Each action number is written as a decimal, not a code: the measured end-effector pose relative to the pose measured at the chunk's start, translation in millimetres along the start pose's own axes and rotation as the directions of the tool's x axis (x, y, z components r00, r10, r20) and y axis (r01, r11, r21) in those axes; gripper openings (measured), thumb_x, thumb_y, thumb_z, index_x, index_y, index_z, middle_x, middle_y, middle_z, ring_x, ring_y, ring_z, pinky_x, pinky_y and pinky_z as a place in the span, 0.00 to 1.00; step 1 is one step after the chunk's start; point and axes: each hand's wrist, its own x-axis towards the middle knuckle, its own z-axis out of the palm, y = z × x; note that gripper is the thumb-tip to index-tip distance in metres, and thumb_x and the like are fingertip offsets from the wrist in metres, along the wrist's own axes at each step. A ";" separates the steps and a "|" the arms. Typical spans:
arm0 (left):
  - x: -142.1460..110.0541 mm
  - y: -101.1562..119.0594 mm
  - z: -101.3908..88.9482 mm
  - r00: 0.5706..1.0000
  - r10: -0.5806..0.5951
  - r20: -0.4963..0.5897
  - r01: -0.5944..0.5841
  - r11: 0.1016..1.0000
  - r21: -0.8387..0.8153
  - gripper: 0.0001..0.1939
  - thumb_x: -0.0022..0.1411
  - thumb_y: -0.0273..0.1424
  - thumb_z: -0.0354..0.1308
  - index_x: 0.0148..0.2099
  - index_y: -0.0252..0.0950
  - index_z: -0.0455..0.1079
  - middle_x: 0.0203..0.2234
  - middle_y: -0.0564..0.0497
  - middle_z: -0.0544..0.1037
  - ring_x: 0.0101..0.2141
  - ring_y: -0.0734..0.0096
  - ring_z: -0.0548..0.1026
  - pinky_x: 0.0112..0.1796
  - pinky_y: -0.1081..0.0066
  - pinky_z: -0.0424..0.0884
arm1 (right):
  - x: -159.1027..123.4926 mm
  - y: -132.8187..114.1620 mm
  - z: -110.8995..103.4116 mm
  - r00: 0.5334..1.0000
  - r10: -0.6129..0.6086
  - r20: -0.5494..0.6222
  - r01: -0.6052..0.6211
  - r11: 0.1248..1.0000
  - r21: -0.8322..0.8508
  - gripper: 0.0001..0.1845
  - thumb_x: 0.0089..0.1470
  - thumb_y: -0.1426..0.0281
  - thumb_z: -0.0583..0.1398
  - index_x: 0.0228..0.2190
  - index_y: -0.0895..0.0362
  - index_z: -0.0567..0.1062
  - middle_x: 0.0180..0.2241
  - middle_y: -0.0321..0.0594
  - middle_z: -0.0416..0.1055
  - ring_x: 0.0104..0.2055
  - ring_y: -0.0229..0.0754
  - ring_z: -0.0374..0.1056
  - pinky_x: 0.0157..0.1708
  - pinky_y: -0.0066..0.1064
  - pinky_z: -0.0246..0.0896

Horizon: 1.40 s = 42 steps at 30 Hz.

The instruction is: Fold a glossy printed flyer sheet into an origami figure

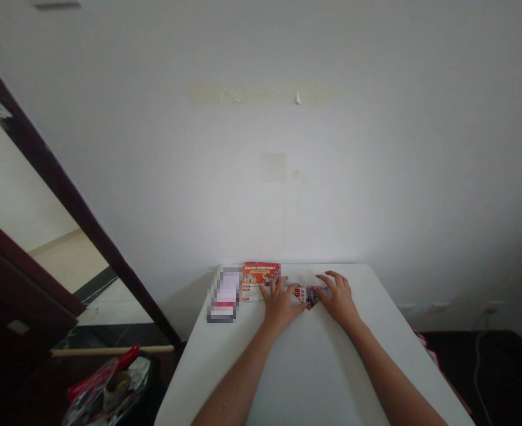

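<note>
Near the far side of the white worktop (318,367), a folded printed paper (311,296) lies between the person's two hands, which stand apart from each other. Taking that paper as the centre of the clock, the left hand (280,305) is at nine o'clock, fingers spread and thumb at the paper's near-left edge; the right hand (341,299) is at three, its thumb and fingers bent over the other end. Whether either one pinches the paper or merely presses it down, I cannot tell. An orange-red flyer (261,274) lies between nine and ten o'clock, partly covered by the left fingertips, and a pixelated phone-like slab (224,296) sits at nine, just beyond it. The wall (318,207) rises at twelve. The likeliest trouble seems to be a crooked crease or small tear, should the hands pull unevenly on so small a piece. The left fingers could also drag the flyer out of place, since they overlap it, and push it against the slab. Light pressure on a smooth-looking surface might let the paper skid or spring open.
</note>
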 end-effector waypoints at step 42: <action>3.5 -2.2 15.9 0.986 0.142 -0.093 -0.169 0.798 -0.578 0.19 0.61 0.27 0.58 0.53 0.44 0.75 0.52 0.48 0.78 0.55 0.60 0.73 0.63 0.49 0.58 | -7.5 -21.6 -8.5 0.975 0.005 0.223 -0.103 0.896 0.432 0.12 0.58 0.57 0.58 0.31 0.50 0.75 0.49 0.41 0.74 0.62 0.50 0.61 0.65 0.67 0.20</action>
